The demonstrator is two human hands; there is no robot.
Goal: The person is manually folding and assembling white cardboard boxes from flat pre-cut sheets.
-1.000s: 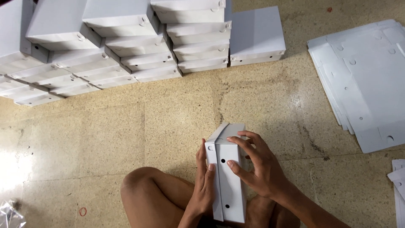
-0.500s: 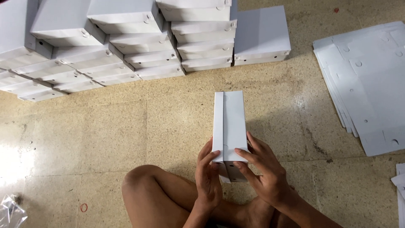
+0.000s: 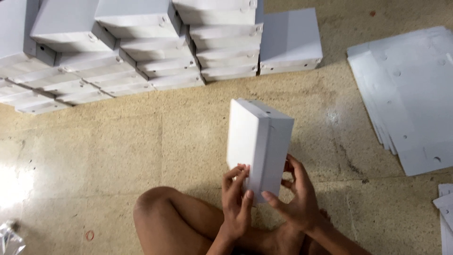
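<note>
Head view: you hold one white cardboard box (image 3: 258, 144) up in front of you, above the tiled floor (image 3: 141, 141) and just past your bent knee (image 3: 155, 208). Its long axis runs away from you, far end tipped slightly to the right, near end down in your hands; a broad face turns left, a narrower side face turns right. Your left hand (image 3: 237, 205) clasps the near left edge, fingers curled onto the broad face, thumb on the corner. Your right hand (image 3: 296, 198) grips the near right side, fingers spread against the side face. Beyond it, stacked boxes (image 3: 141, 47) of the same kind stand in rows along the far edge; the exact count can't be told, well over ten. One pile of flat white cardboard blanks (image 3: 410, 94) lies to the right, well apart from the box. Two more flat pieces (image 3: 445, 208) show at the right edge.
</note>
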